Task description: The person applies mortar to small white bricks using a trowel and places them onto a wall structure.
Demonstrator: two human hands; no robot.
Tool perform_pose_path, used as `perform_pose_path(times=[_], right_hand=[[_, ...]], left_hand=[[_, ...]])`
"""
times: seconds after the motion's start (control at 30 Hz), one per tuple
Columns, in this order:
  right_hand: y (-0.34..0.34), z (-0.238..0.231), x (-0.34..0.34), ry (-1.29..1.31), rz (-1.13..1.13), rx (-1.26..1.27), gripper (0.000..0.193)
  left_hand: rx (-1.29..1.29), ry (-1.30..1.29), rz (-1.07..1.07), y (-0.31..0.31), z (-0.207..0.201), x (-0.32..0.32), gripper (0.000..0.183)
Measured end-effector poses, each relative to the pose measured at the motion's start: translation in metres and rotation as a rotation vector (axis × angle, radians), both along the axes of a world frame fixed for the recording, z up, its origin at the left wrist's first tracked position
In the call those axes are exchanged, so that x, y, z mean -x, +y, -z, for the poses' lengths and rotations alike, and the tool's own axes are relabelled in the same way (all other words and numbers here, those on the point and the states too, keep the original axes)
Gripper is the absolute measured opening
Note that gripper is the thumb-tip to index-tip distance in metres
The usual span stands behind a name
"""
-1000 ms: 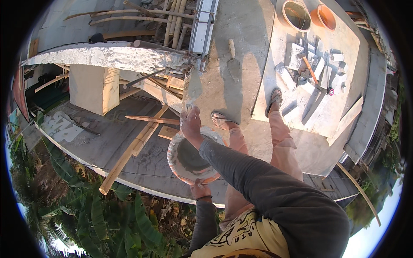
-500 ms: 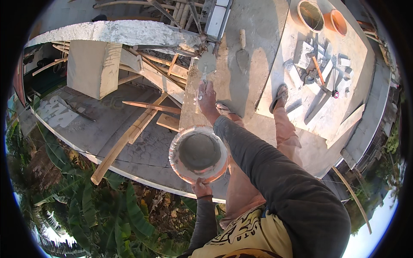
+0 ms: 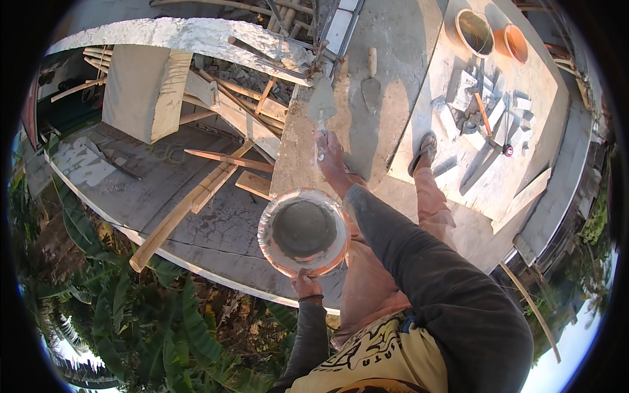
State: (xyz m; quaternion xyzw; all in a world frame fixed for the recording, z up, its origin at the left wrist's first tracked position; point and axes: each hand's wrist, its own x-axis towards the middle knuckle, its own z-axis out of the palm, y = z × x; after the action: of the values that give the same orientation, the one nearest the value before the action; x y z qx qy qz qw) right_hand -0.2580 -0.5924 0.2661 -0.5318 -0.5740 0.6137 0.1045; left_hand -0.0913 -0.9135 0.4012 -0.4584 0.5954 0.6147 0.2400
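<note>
My left hand (image 3: 306, 285) grips the near rim of an orange bucket (image 3: 263, 237), its walls crusted with pale mortar. Wet grey mortar (image 3: 303, 228) lies inside it. In front of me, my right hand (image 3: 329, 154) is closed around the handle of a trowel (image 3: 322, 99), whose grey-coated blade points away, beside the end of the rough white wall edge. A second trowel (image 3: 371, 90) with a pale handle lies on the concrete floor to the right of that blade.
On a board (image 3: 419, 157) at right stand two more orange buckets (image 3: 476, 31), with a hammer (image 3: 483, 112) and broken block pieces beyond my foot. Wooden planks (image 3: 190, 204) and a pale block-like pillar (image 3: 134, 98) are at left. A ledge drops off to banana plants (image 3: 196, 324).
My right hand and the trowel have shifted slightly to the right and a little nearer to me. My left hand still holds the bucket in about the same place.
</note>
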Motion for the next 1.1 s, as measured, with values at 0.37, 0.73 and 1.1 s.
perform_pose_path(times=[0.37, 0.73, 1.1], right_hand=[[0.024, -0.027, -0.020, -0.006, -0.180, 0.121, 0.039], [0.173, -0.134, -0.249, -0.196, -0.965, 0.278, 0.046], [0.332, 0.021, -0.293, -0.363, -1.186, -0.283, 0.026]], left_hand=[[-0.086, 0.001, -0.129, 0.059, -0.011, 0.009, 0.045], [-0.037, 0.053, 0.133, 0.184, 0.037, -0.013, 0.041], [-0.155, 0.064, 0.464, 0.428, 0.144, -0.056, 0.044]])
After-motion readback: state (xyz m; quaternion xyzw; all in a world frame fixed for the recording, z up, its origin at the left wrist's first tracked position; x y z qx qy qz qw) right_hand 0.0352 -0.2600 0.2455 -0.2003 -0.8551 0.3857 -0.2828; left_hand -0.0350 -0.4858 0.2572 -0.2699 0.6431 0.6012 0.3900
